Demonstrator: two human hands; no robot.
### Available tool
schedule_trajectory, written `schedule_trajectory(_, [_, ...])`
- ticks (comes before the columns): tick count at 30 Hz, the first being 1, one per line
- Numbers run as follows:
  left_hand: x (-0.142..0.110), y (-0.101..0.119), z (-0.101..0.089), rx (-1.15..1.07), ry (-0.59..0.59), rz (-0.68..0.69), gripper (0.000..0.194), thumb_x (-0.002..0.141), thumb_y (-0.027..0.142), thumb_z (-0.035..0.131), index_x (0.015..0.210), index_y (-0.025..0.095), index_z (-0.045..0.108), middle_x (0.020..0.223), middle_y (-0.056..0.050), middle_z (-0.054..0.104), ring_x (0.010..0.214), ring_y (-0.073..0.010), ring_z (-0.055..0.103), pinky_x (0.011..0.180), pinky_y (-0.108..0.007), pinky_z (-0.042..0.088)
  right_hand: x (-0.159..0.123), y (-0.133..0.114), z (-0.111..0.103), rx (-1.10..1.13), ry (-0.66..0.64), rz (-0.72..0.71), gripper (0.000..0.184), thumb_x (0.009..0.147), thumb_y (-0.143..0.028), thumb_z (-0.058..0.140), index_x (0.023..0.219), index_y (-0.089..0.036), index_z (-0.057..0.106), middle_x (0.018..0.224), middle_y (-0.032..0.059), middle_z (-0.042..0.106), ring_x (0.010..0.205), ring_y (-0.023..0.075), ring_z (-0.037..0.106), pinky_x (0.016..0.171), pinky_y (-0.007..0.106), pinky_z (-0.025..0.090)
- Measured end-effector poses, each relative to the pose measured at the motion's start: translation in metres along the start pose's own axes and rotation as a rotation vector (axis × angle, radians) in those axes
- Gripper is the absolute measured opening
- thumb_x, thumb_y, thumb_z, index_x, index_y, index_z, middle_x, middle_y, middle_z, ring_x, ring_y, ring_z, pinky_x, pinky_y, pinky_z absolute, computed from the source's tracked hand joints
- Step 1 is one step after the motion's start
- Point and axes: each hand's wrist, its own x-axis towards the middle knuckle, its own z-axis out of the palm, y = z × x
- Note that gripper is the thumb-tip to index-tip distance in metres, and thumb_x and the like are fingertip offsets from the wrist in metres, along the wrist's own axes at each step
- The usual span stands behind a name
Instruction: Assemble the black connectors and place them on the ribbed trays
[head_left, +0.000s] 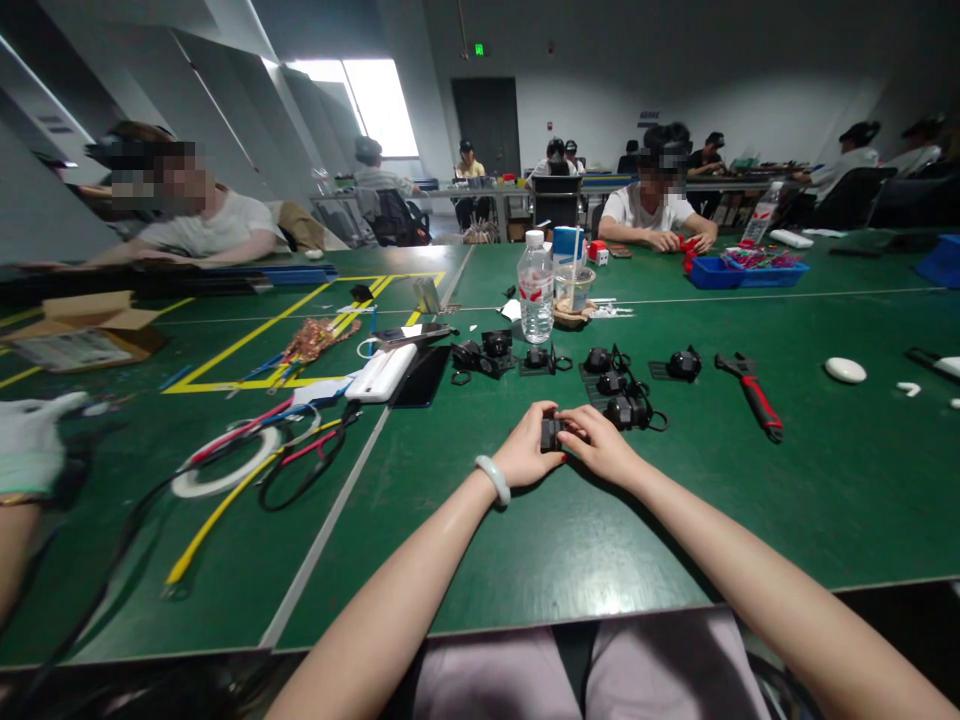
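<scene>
Pinched between the left hand and the right hand, a small black part is held over the near middle of a glossy green table. Which way it points, and its long axis, cannot be told, since it is partly covered by the fingers. Just beyond, more black parts are clustered, with a red-and-black wrench laid to their right. On a water bottle, red label markings cannot be read. Farther back, people are seated in a grey-walled room, where a green sign is lit near a dark door.
</scene>
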Motion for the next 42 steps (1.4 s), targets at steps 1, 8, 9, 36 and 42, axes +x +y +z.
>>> schedule_trajectory(1, [0.0002,-0.0002,0.0001,0.004,-0.003,0.001,0.059,0.059,0.015,0.060,0.111,0.016,0.030,0.109,-0.009,0.040,0.102,-0.0212,0.042,0.090,-0.038,0.034,0.0001,-0.0001,0.0000,-0.005,0.001,0.002,0.029,0.077,-0.026,0.048,0.105,-0.021,0.050,0.090,0.0051,0.047,0.079,0.0131,0.050,0.074,0.031,0.044])
schedule_trajectory(8, [0.0009,-0.0019,0.0008,0.009,-0.005,0.001,0.059,0.059,0.016,0.060,0.110,0.015,0.031,0.107,-0.009,0.041,0.101,-0.0211,0.042,0.090,-0.038,0.034,-0.0004,-0.0017,-0.0003,-0.029,-0.004,-0.005,0.029,0.076,-0.027,0.048,0.104,-0.019,0.048,0.090,0.0055,0.048,0.078,0.0133,0.049,0.072,0.030,0.044])
schedule_trajectory(9, [0.0009,-0.0019,0.0008,0.005,-0.004,-0.001,0.059,0.059,0.015,0.059,0.110,0.015,0.031,0.107,-0.009,0.041,0.101,-0.0211,0.043,0.090,-0.038,0.034,-0.0006,-0.0020,-0.0005,-0.025,0.002,-0.004,0.029,0.076,-0.027,0.048,0.104,-0.018,0.047,0.090,0.0056,0.048,0.078,0.0134,0.049,0.072,0.030,0.044])
schedule_trajectory(36, [-0.0002,0.0004,0.0009,-0.033,0.012,-0.007,0.057,0.058,0.013,0.059,0.109,0.016,0.033,0.106,-0.008,0.042,0.100,-0.0208,0.043,0.091,-0.039,0.033,-0.0028,-0.0034,-0.0021,-0.016,-0.019,-0.058,0.039,0.068,-0.019,0.055,0.106,-0.022,0.045,0.096,0.0049,0.047,0.083,0.0141,0.050,0.076,0.033,0.044])
schedule_trajectory(42, [-0.0005,-0.0014,0.0013,-0.035,0.019,0.002,0.057,0.059,0.014,0.059,0.109,0.016,0.032,0.106,-0.008,0.042,0.101,-0.0213,0.043,0.091,-0.039,0.033,-0.0028,-0.0020,-0.0020,-0.023,-0.019,-0.071,0.038,0.069,-0.019,0.055,0.106,-0.022,0.045,0.097,0.0055,0.047,0.085,0.0152,0.050,0.077,0.034,0.044])
